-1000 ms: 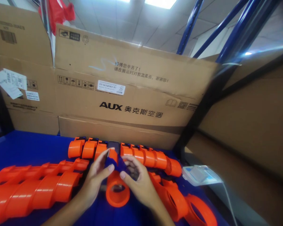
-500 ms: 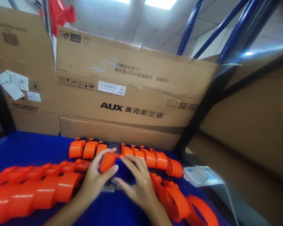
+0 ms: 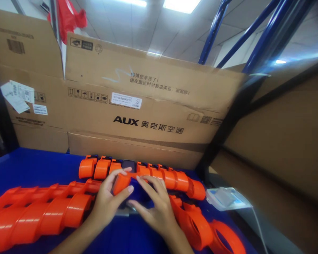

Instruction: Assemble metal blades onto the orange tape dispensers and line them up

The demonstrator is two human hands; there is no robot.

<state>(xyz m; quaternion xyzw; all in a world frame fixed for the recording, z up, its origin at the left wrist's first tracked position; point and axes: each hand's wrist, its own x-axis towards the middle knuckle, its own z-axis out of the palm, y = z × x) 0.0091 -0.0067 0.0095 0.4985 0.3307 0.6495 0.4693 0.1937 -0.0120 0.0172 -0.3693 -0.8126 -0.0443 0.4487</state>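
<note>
Between my hands is an orange curved plastic piece with a dark blue part against it. My left hand is closed round the orange side, thumb in front and fingers behind. My right hand has its fingertips on the top edge at the other side, with the thumb lower down at the blue part. The fingers partly cover the piece, so how its two parts join is hidden. Just below the hands a small greyish object shows, too blurred to name.
Orange ring-shaped pieces stand in a back row, nested at the left and loose at the right. A dark-screened device sits within the back row. A clear plastic box is by the right post. Cardboard walls the blue surface.
The view has tilted very slightly. Both hands keep nearly the same grip and place on the orange and blue piece.
</note>
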